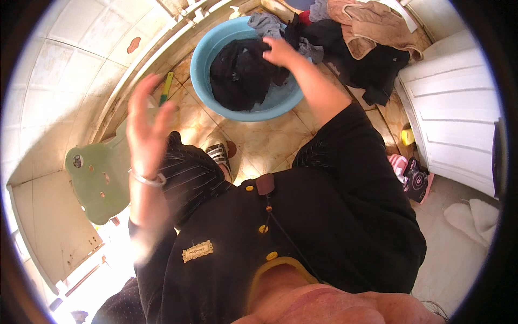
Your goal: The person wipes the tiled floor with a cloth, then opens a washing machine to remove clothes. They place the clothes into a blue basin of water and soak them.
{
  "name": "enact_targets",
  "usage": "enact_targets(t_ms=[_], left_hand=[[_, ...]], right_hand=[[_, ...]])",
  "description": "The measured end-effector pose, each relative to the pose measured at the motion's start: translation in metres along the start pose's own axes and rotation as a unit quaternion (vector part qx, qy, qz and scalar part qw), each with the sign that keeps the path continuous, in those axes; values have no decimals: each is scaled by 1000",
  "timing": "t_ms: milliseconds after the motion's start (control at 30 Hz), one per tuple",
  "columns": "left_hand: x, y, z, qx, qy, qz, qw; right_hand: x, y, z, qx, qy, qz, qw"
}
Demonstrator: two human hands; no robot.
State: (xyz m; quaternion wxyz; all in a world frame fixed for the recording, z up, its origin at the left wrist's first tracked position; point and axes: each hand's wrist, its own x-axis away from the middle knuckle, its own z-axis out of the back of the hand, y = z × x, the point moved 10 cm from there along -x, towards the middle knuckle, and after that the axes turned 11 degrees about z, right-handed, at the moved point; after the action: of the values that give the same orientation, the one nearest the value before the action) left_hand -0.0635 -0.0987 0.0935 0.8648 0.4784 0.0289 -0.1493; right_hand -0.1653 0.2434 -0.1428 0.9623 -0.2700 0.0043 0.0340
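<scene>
A round blue plastic basin (202,97) stands on the tiled floor before me, with wet black cloth (238,77) and some water in it. Over its right side reaches my right hand (280,52), fingers apart, above or against the dark cloth; whether it touches is not plain. A grey garment (265,25) hangs over the basin's far rim. My left hand (149,121) is raised at the left of the basin, blurred, its fingers spread and nothing in them. A bracelet is on that wrist.
Black clothing (372,73) and a brown garment (376,24) lie in a heap at the upper right, near a white cabinet (453,109). A green plastic stool or chair (95,182) stands left. Behind my left hand lies a green-handled brush or tool (166,87). A pump bottle (235,13) stands behind the basin.
</scene>
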Motion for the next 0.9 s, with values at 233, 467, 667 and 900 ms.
enact_targets(t_ms=[233, 467, 667, 900], left_hand=[[1, -2, -139, -259, -230, -67, 936], [-15, -15, -155, -267, -264, -54, 925], [-22, -18, -159, -269, -279, -52, 921], [-22, -14, -150, -270, -230, -102, 929]], right_hand=[[21, 1, -131, 70, -168, -55, 982], [20, 73, -225, 84, -310, -134, 937], [37, 107, -279, 166, -403, -124, 891], [23, 55, -215, 65, -403, -55, 911]])
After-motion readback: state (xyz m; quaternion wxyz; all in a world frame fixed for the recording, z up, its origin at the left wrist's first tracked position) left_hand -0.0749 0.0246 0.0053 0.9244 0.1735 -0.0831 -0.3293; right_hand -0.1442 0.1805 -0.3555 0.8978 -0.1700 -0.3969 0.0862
